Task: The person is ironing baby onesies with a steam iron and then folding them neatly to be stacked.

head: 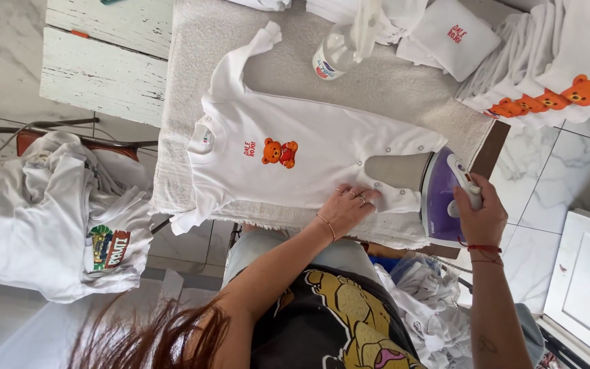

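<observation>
Presently, in the head view, a white baby romper with an orange bear print lies spread flat on a table padded with a pale towel, its collar toward the left edge and its legs toward the right edge. The left hand rests palm down on the lower leg of the romper, near the table's front edge; its fingers lie flat and slightly apart, pressing the fabric and gripping nothing. The right hand is clamped around the handle of a purple and white iron, fingers wrapped tight. The iron stands at the front right corner of the table, its soleplate just beside the romper's leg ends; whether it touches the cloth cannot be told. A clear spray bottle lies on the towel toward the far edge, well apart from both hands. A stack of folded white garments with bear prints sits beyond the far right corner. A heap of unfolded white clothes lies off the table's left edge, on a chair.
</observation>
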